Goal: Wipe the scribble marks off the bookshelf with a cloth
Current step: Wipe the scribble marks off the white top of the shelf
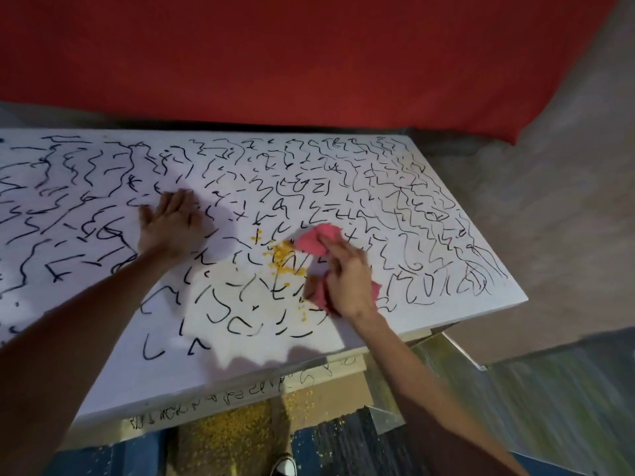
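While your right hand (347, 280) presses the cloth (314, 240) flat-fingered near the bookshelf's (165, 379) front-right corner | nearest scribble marks (240, 314) lie just left — toward your flat, empty left hand (168, 225) | sweep left.

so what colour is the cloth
Pink, seen in the head view: the cloth sits under the right hand.

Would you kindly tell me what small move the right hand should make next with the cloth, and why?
Probably sweep the pink cloth leftward under the right hand, through the yellow grains: black scribble marks lie unwiped right beside it on the white shelf top, while the left hand rests flat on the top, bracing.
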